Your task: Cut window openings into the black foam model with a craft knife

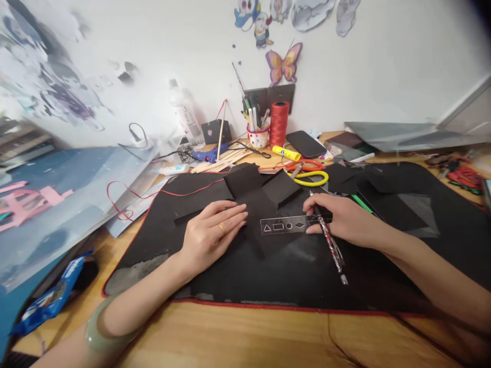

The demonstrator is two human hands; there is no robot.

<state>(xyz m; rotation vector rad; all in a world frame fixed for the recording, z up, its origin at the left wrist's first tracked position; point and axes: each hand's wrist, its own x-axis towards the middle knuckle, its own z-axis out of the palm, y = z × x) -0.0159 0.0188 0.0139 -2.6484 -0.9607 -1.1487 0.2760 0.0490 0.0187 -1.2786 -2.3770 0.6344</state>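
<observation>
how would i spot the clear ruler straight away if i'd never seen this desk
Find the red-edged black mat on the wooden desk. There, the right hand holds the clear ruler by one end. Unlike the plain black paper nearby, it is see-through, with triangle, rectangle, circle and diamond outlines.

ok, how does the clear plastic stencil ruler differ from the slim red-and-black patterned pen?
The clear plastic stencil ruler is flat and see-through; the slim red-and-black patterned pen is round-bodied and opaque. The ruler runs sideways across the view, while the pen slants toward the wearer. The ruler has cut-out shapes; the pen shows none. Shared: the right hand's fingers are on both.
</observation>
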